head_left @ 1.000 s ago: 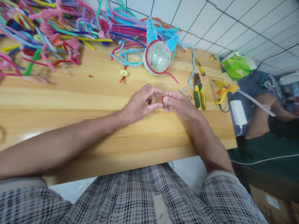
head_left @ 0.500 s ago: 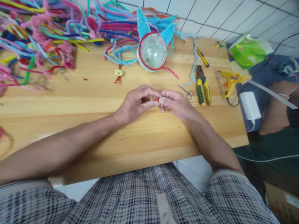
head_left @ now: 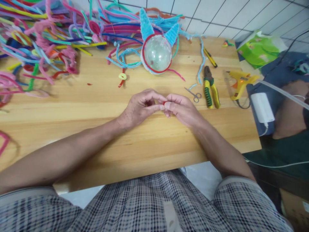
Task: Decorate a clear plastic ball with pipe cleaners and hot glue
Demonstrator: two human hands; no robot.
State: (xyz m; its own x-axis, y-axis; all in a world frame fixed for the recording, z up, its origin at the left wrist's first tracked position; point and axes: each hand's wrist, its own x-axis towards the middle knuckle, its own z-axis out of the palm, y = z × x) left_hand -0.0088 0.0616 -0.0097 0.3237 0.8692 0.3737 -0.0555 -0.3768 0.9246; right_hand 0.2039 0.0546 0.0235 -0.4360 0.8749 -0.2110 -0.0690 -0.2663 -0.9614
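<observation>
My left hand [head_left: 143, 106] and my right hand [head_left: 182, 108] meet over the wooden table, fingertips pinched together on a small red piece [head_left: 164, 103] that is mostly hidden between them. Beyond them sits a clear dome [head_left: 158, 53] with a red rim and two fuzzy blue pointed ears [head_left: 146, 25]. Small scissors [head_left: 193, 94] lie just past my right hand, beside pliers [head_left: 210, 87] with yellow and green handles. A pale yellow ring on a red strip [head_left: 122, 76] rests beyond my left hand.
Many coloured fuzzy stems [head_left: 72, 42] are heaped at the back left. On the right are a yellow cutter [head_left: 210, 58], a yellow glue gun [head_left: 241, 83], a white box with a cable [head_left: 262, 108], a green packet [head_left: 262, 51] and another person's arm [head_left: 291, 109].
The view has shifted slightly, so items at the right appear a little farther right. Both hands keep their pinch on the red piece, with hardly any movement.
</observation>
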